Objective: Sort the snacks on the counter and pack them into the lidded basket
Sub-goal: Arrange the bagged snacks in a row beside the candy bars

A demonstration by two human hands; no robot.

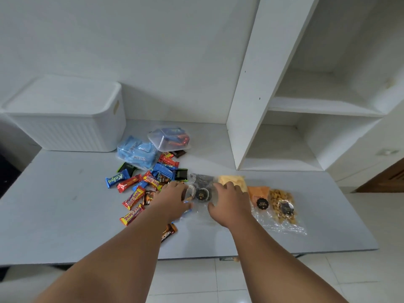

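A heap of wrapped snack bars (140, 189) lies mid-counter. To its right sits a row of clear bags: dark cookies (202, 189), yellow chips (231, 180), orange chips (259, 193) and nuts (283, 206). My left hand (172, 200) and my right hand (229, 202) both hold the clear bag of dark cookies by its sides, fingers curled on the plastic. The white basket (65, 125) with its lid on stands at the back left.
A clear tub (168, 138) of candies and a bag of blue packets (137, 153) sit behind the heap. A white shelf unit (284, 106) rises at the back right. The grey counter (54, 204) ends at a front edge above a tiled floor.
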